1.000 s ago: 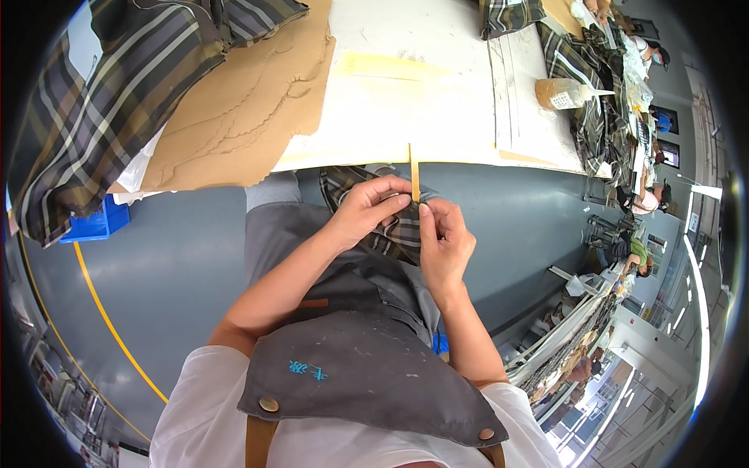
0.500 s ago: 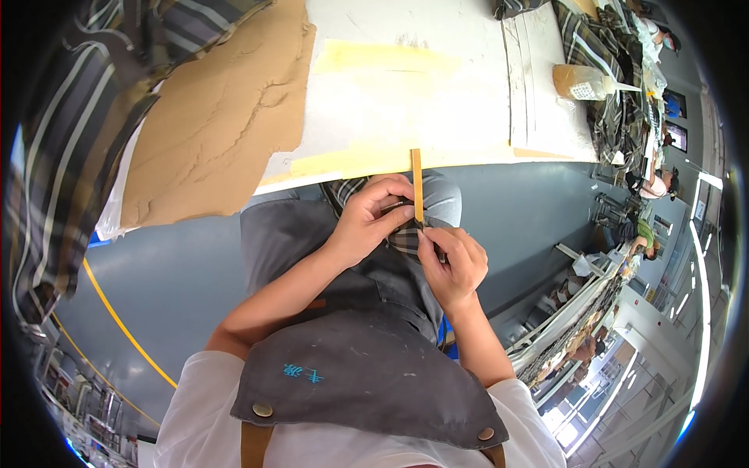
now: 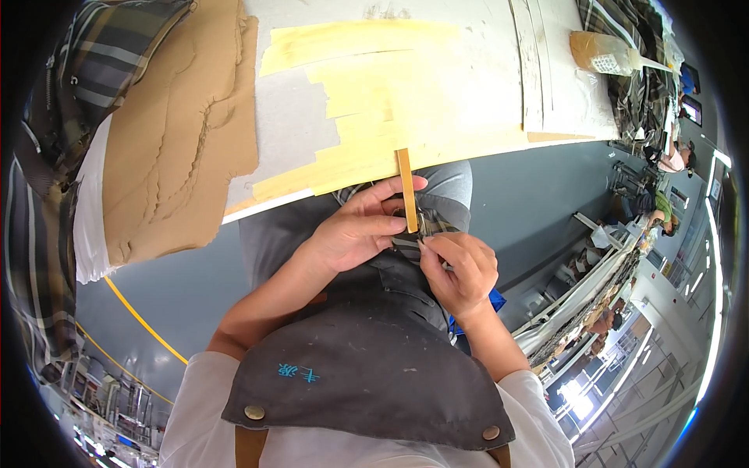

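Note:
A flat mustard-yellow strip (image 3: 406,189) stands nearly upright in the picture, its far end overlapping the table edge. My left hand (image 3: 355,230) is closed lightly around its lower part, thumb pressing near the bottom end and fingers behind. Dark plaid cloth (image 3: 438,221) lies over my lap, beneath the strip and between both hands. To the right, my right hand (image 3: 464,273) pinches at the cloth's near edge with thumb and forefinger, just beside the strip's lower end. Whatever small part lies between those fingertips is mostly hidden.
Ahead is a white table (image 3: 292,117) patched with yellow tape (image 3: 367,86). Torn brown cardboard (image 3: 179,132) covers its left side, with plaid garments (image 3: 117,54) beyond. A squeeze bottle (image 3: 601,53) lies at the far right near more plaid cloth. Several people work farther right.
The strip has shifted slightly left and down, and its lower end now sits left of my right fingertips. My left thumb now overlaps it. The whole view has turned a little.

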`<action>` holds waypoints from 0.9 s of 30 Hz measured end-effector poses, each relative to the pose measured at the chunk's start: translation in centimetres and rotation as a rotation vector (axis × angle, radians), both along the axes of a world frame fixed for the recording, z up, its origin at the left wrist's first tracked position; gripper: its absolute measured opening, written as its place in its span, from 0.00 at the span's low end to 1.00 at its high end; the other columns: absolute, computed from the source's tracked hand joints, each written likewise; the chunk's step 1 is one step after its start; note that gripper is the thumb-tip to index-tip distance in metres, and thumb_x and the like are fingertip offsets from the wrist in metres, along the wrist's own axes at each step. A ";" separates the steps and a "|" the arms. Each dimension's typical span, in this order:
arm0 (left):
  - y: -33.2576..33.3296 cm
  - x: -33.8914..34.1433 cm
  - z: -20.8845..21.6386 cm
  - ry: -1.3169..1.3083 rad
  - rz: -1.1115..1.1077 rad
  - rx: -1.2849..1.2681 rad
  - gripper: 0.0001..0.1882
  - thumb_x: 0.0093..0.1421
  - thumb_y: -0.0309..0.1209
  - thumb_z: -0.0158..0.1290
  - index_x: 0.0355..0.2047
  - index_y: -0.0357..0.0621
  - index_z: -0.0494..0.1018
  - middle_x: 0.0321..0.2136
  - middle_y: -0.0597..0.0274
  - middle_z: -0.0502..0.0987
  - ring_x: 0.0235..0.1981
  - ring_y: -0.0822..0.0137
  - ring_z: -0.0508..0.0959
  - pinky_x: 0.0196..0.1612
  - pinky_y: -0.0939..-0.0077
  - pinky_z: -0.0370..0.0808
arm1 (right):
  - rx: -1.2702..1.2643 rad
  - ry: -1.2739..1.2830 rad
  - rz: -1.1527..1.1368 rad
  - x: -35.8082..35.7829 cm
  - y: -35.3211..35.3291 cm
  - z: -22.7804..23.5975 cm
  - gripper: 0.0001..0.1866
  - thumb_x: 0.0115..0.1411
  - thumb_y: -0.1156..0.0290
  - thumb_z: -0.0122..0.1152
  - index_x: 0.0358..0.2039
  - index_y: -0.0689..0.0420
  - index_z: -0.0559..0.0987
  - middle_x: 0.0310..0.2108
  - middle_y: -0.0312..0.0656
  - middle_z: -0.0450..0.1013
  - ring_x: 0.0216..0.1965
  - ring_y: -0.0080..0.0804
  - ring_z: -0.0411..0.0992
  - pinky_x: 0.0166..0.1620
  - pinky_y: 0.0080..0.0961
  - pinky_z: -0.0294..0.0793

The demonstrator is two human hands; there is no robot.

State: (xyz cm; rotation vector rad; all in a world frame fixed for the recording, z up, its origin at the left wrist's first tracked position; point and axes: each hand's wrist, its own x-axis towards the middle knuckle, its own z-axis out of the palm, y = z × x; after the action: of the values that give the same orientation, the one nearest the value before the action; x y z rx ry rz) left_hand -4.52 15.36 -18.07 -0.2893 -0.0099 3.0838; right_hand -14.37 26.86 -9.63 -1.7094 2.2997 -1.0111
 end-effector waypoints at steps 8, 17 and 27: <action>1.2 0.7 0.2 -0.082 -0.001 0.036 0.27 0.57 0.21 0.46 0.57 0.44 0.56 0.37 0.67 0.72 0.31 0.86 0.70 0.21 0.94 0.59 | 0.049 -0.089 -0.016 0.4 0.4 0.2 0.12 0.42 0.85 0.63 0.28 0.62 0.70 0.19 0.42 0.72 0.16 0.30 0.70 0.19 0.19 0.68; 2.4 1.3 1.3 -0.236 0.048 0.085 0.24 0.58 0.24 0.47 0.56 0.48 0.60 0.37 0.71 0.73 0.29 0.88 0.69 0.18 0.94 0.58 | 0.058 -0.189 -0.186 1.3 0.6 -0.3 0.12 0.45 0.84 0.61 0.29 0.60 0.70 0.20 0.41 0.69 0.17 0.33 0.67 0.22 0.24 0.66; 2.1 1.2 2.1 -0.320 0.050 0.138 0.20 0.60 0.26 0.45 0.53 0.49 0.62 0.37 0.66 0.75 0.31 0.85 0.74 0.14 0.92 0.60 | 0.106 -0.151 -0.209 1.7 -0.2 0.5 0.11 0.45 0.83 0.61 0.28 0.59 0.69 0.20 0.38 0.69 0.16 0.30 0.66 0.23 0.25 0.64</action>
State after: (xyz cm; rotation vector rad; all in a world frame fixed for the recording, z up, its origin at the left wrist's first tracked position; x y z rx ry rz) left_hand -3.30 17.45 -15.96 -0.7807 -0.2424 3.0275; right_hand -12.68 26.62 -9.14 -1.3278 2.4225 -0.9932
